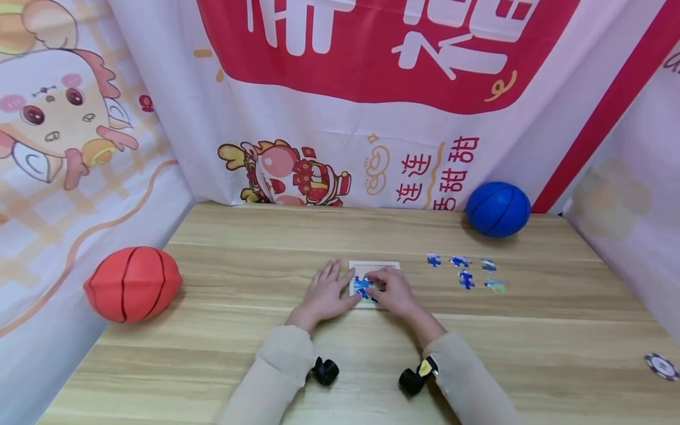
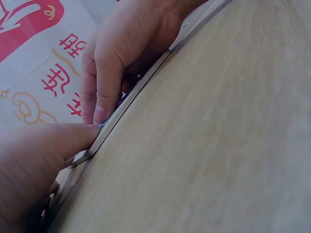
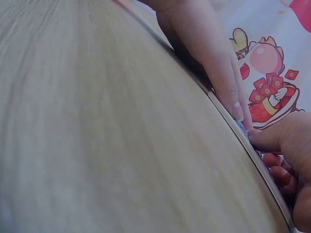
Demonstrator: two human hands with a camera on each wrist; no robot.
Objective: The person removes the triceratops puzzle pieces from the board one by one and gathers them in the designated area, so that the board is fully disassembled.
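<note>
A small jigsaw board (image 1: pixel 375 264) with a pale frame lies on the table, blue puzzle pieces (image 1: pixel 361 284) fitted in its lower left part. My left hand (image 1: pixel 325 295) rests at the board's left side, fingers straight and spread, its thumb on the lower edge. Over the right part, my right hand (image 1: pixel 392 290) has curled fingers and pinches a puzzle piece close to the board, mostly hidden under the fingers. In the left wrist view the right hand's fingertips (image 2: pixel 100 114) point down at the board, right by the left thumb (image 2: pixel 80 138).
Several loose puzzle pieces (image 1: pixel 466 279) lie on the table (image 1: pixel 223 366) right of the board. A blue ball (image 1: pixel 498 209) stands at the back right, a dented red ball (image 1: pixel 133 284) at the left edge. A poker chip (image 1: pixel 661 366) lies far right. Printed curtains (image 1: pixel 340 106) enclose the table.
</note>
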